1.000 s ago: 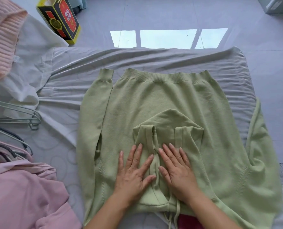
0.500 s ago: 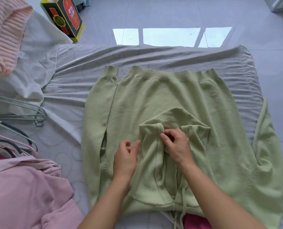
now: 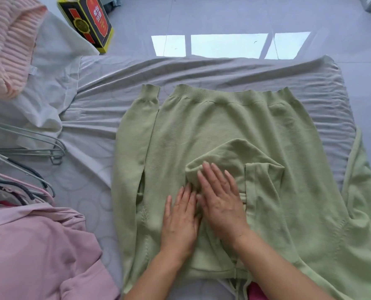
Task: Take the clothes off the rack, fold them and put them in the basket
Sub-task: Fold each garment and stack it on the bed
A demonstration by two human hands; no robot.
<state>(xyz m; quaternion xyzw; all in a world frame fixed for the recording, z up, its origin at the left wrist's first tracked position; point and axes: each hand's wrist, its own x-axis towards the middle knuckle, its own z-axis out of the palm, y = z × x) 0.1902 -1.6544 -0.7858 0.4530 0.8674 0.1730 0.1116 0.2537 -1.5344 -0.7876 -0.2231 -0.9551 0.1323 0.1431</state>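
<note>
From the head view, the green hooded sweater [image 3: 234,131] lies spread flat, back up it seems, on a grey sheet [image 3: 201,72] over the floor, directly under and beyond both hands. Its long axis runs away from the person: the ribbed hem lies far beyond the fingertips, the neck and drawstrings close to the wrists. The hood [image 3: 251,161] is turned up onto the body, likely so the garment makes a plain rectangle before the sleeves come in.

The left hand [image 3: 180,221] lies flat, fingers straight and together, pressing the cloth just beside the hood; it grips nothing. The right hand [image 3: 220,198] lies flat too, fingers extended over the hood's left fold, its edge touching the left hand. Both seem to be smoothing and pinning the hood so it stays put, though whether the fingertips tuck any cloth under is hard to tell from here.

One sleeve [image 3: 134,148] lies straight beside the body, left of the left hand, its cuff pointing away; the other sleeve [image 3: 362,191] sprawls off to the right of the right hand, partly off the sheet.

Left of the hands: wire hangers [image 3: 39,148], a pink garment [image 3: 35,252] nearer the person, and a pink ribbed knit [image 3: 7,40] farther off. A yellow-and-black box [image 3: 87,20] stands well beyond. No basket is in view.
</note>
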